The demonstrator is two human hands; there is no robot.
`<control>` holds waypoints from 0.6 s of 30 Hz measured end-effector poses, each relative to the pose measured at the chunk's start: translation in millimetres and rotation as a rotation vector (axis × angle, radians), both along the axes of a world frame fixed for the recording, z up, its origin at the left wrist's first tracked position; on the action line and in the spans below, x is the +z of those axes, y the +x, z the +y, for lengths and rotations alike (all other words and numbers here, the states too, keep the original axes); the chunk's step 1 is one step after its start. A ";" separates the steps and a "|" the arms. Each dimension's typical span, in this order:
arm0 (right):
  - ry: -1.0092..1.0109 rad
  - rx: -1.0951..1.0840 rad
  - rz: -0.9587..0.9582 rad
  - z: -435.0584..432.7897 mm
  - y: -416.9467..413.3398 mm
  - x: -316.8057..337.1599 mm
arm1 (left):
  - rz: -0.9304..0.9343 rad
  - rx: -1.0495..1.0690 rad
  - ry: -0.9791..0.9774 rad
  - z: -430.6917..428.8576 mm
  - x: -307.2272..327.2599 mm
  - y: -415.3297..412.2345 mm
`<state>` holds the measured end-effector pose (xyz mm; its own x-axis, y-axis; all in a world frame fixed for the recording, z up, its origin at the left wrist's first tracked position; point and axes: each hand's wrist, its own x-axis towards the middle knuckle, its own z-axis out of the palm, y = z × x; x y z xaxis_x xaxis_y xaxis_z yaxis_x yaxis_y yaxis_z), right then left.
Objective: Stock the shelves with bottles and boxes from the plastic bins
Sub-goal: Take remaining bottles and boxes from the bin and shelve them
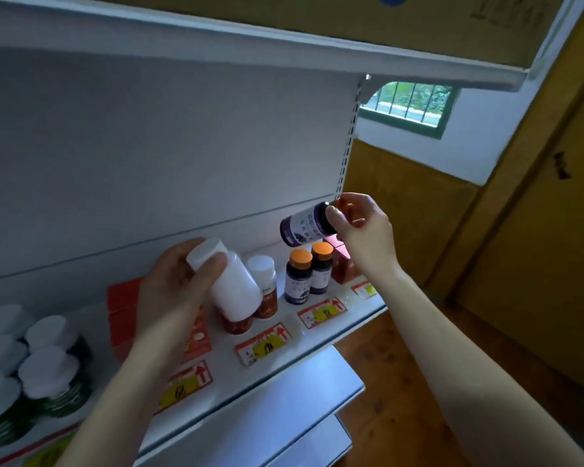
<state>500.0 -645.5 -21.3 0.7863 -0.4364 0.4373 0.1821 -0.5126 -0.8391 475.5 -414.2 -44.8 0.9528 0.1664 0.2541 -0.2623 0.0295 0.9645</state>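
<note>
A white bottle (231, 284) is gripped in the left hand (169, 288), a purple bottle (305, 224) in the right hand (361, 230); both are judged light, rigid, smooth-sided, best held around the body

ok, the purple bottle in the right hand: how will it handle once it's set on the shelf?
The purple bottle looks rigid, so a firm grip by the right hand probably won't deform it. It's round and held tilted, so it would likely roll if laid down sideways. Upright it should stand steady, like the two orange-capped bottles on the shelf.
</note>
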 end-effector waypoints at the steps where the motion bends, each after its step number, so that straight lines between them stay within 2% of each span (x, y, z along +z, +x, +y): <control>1: -0.023 0.034 0.004 -6.1 15.0 -0.5 | -0.008 0.042 0.011 -7.3 0.4 4.4; 5: -0.162 0.241 0.083 -28.8 66.5 3.6 | -0.014 0.179 -0.012 -32.7 2.5 17.7; 9: -0.456 0.502 0.244 -31.9 109.7 8.9 | 0.010 0.296 -0.019 -50.2 0.1 13.7; 12: -0.595 0.649 0.356 -21.8 129.4 9.1 | 0.016 0.356 -0.013 -59.9 -1.1 2.1; 18: -0.773 0.822 0.545 -8.9 153.0 -12.1 | 0.026 0.421 -0.045 -68.1 -4.7 -9.6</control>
